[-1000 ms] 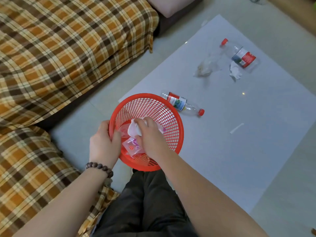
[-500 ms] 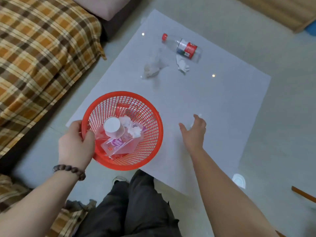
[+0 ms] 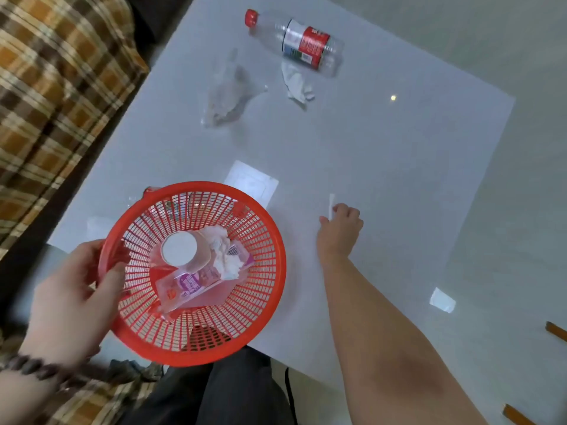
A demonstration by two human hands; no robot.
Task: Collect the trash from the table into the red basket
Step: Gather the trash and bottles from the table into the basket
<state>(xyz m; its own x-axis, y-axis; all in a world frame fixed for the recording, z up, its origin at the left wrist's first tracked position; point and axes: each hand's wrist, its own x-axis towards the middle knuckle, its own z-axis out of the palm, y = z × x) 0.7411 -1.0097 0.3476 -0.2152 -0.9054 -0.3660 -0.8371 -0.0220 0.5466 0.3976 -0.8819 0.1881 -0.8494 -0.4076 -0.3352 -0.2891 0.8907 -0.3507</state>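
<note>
My left hand (image 3: 76, 289) grips the left rim of the red mesh basket (image 3: 270, 240), held over the table's near edge. Inside lie a white cup (image 3: 179, 248), a crumpled tissue (image 3: 225, 253) and a pink packet (image 3: 190, 285). My right hand (image 3: 339, 231) rests on the white table (image 3: 383, 167), fingers pinched on the lower end of a thin white paper strip (image 3: 331, 202). At the far side lie a clear bottle with a red label (image 3: 302, 44), a crumpled tissue (image 3: 296, 84) and a clear plastic bag (image 3: 228, 93). A second bottle's red cap (image 3: 150, 190) peeks out behind the basket.
A plaid-covered sofa (image 3: 58, 87) runs along the table's left side. My dark trousers (image 3: 221, 394) are below the basket. Grey floor (image 3: 521, 210) surrounds the table on the right, with wooden pieces (image 3: 555, 331) at the lower right edge.
My right hand left the basket, reached right across the table and closed on the paper strip. The view swung, and the basket now hides most of the near bottle.
</note>
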